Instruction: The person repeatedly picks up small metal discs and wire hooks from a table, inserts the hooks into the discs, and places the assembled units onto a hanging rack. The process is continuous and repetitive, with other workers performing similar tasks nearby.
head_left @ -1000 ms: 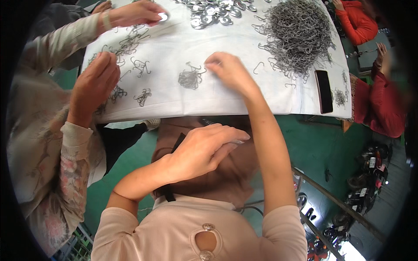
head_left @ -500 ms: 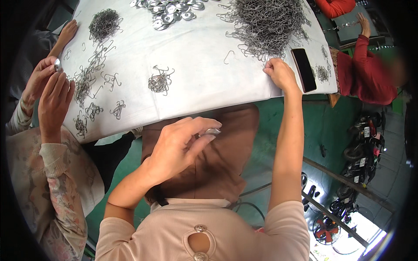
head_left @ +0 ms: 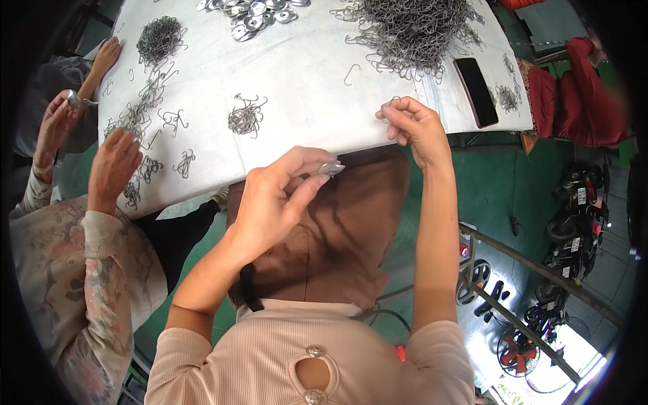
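My left hand pinches a shiny, round silver metal cap between thumb and fingers, above my lap just off the table's near edge. Over that edge, farther right, my right hand has thumb and forefinger pressed together on a thin wire hook, partly hidden by the fingers. Beyond it lies a large heap of grey wire hooks. One loose hook rests left of the heap. A small cluster of hooks sits on the white tablecloth, and silver caps are piled at the far edge.
A black-screened phone lies at the table's right. At the left, a co-worker's hand hovers over scattered hooks, the other holding a silver cap. A second hooks pile lies far left. Someone in red sits at right.
My right hand has drawn back from the heap toward me with a wire hook. My left hand has risen slightly with the cap. The co-worker's near hand has moved down to the hooks.
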The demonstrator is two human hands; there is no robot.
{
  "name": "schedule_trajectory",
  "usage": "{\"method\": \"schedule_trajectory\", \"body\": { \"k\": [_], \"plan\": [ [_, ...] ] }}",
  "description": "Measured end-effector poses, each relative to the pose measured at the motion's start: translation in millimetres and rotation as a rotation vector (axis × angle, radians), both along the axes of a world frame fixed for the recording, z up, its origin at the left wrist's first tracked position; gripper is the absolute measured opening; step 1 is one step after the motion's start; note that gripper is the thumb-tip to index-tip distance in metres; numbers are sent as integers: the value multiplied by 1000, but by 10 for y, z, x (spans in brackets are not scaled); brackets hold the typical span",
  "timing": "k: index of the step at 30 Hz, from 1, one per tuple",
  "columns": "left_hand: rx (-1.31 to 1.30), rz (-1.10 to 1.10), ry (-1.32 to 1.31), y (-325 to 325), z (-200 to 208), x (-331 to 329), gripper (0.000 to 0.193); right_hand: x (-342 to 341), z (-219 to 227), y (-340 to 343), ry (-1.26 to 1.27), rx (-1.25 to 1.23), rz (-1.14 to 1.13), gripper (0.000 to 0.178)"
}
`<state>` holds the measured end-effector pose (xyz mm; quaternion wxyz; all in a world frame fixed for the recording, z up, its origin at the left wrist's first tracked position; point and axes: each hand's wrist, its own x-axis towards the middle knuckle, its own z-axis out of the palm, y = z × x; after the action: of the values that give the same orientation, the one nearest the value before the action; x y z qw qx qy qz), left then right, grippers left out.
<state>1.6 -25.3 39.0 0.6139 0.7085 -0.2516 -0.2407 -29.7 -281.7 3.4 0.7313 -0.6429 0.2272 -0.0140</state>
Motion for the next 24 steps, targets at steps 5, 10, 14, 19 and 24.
{"method": "schedule_trajectory", "body": {
  "k": [5, 10, 14, 19, 24],
  "plan": [
    [48, 50, -58, -6, 38, 71, 23, -226, 311, 455, -62, 86, -51, 7],
    [10, 95, -1, -24, 64, 90, 23, -386, 324, 844, -188, 150, -43, 10],
    [-3, 108, 41, -12, 77, 106, 22, -342, 334, 1009, -162, 73, -98, 11],
    [-25, 102, 4, 29, 26, 99, 19, -282, 290, 1112, -198, -258, -151, 13],
    [-140, 27, -79, 42, -31, 170, 17, -314, 311, 1228, -436, -603, -276, 15]
  ]
}}
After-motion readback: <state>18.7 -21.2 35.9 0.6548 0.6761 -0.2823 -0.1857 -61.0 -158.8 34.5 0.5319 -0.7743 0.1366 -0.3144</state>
